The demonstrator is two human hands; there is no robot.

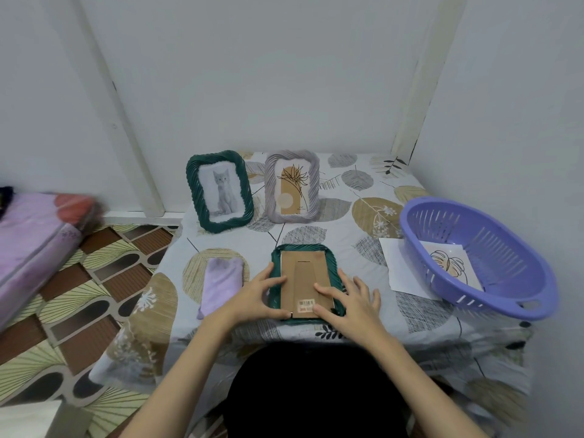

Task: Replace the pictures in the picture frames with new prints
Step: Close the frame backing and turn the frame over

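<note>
Table [363,191] carried a green frame [304,282] face-down at its near edge, long axis running away from the person. Left hand [252,297] and right hand [346,303] flanked it, fingers spread flat, pressing the cardboard backing [303,273], equally near.

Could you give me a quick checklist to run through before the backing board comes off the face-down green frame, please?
1. Face-down green frame flat on the table: ok.
2. Left hand steadies its left edge: ok.
3. Right hand on the backing board: ok.
4. Retaining tabs released: cannot tell.
5. New print within reach in the purple basket: ok.
</note>
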